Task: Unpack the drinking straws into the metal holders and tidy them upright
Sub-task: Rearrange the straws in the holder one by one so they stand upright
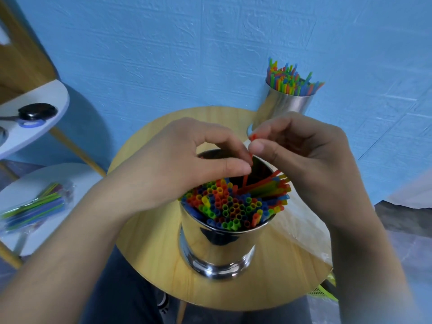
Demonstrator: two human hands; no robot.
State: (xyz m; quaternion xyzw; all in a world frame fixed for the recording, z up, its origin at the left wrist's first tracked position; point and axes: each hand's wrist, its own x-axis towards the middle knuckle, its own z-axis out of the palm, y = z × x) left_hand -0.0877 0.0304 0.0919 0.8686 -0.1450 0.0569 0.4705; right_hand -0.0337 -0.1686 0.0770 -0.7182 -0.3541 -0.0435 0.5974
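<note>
red straw [253, 137] in right hand [311, 164]

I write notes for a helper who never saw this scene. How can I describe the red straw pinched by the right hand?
On the round wooden table, find the nearer metal holder, holding coloured straws. Above its far rim the right hand pinches the red straw near its top end. Unlike the other straws, it stands alone, tilted, rising well above them.
</note>
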